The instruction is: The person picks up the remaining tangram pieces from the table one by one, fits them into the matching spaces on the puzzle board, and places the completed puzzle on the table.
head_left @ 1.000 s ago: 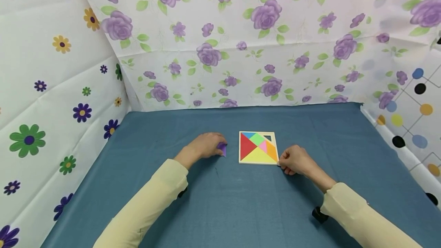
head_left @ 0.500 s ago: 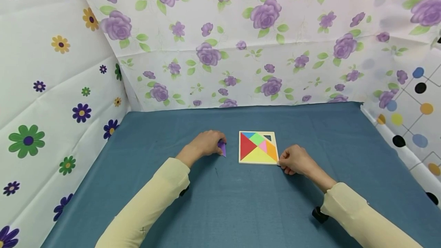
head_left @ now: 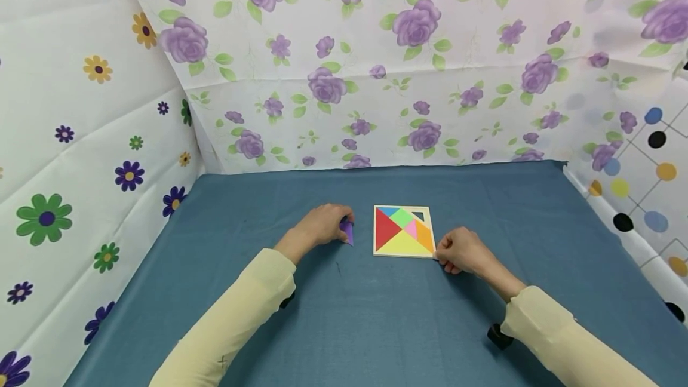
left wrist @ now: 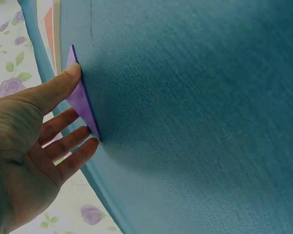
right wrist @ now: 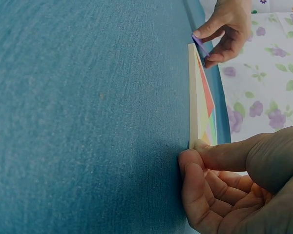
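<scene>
A square tangram board (head_left: 401, 255) with a pale wooden frame lies on the blue cloth. Red, yellow, blue, green, pink and orange pieces fill it, and a triangular slot at its top right corner shows dark. To the board's left, my left hand (head_left: 322, 224) holds a purple triangle piece (left wrist: 83, 102) between thumb and fingers, apart from the board. The piece stands tilted close to the cloth; whether it touches is hard to tell. My right hand (head_left: 463, 249) pinches the board's near right corner between thumb and forefinger, its other fingers curled.
Blue cloth (head_left: 376, 327) covers the table. A white sheet with purple roses (head_left: 328, 85) hangs behind the far edge. Flowered (head_left: 45, 218) and dotted sheets (head_left: 656, 220) close off the left and right sides.
The left hand has shifted very slightly, with the purple triangle turning a little in its fingers. The board and right hand stay in place.
</scene>
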`<state>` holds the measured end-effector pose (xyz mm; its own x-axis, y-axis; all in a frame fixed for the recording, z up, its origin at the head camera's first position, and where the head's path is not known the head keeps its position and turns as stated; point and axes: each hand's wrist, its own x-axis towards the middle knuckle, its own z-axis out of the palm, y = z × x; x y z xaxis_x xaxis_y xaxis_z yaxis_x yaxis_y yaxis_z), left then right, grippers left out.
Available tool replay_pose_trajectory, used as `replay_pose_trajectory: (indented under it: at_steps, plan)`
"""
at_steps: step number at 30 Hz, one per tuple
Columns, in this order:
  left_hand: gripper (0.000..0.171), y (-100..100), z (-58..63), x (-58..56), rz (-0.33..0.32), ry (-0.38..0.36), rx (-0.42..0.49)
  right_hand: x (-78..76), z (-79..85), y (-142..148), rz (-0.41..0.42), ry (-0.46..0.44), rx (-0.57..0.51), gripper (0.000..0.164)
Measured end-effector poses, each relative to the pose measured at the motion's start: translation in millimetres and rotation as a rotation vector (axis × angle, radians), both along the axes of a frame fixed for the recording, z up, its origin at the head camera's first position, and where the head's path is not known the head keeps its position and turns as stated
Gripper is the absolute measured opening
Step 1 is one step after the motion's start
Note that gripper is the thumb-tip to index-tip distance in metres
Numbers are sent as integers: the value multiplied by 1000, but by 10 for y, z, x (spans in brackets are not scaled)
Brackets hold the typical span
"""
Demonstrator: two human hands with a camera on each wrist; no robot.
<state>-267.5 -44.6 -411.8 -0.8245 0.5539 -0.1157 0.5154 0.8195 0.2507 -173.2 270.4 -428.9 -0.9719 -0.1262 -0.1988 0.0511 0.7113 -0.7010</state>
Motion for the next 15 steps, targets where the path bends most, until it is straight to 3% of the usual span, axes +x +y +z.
replay_pose_trajectory:
  at_steps: [15]
  plan:
    - [31, -67, -86, -1, -20, 69, 38, -7, 4, -9, -10, -8, 4, 16]
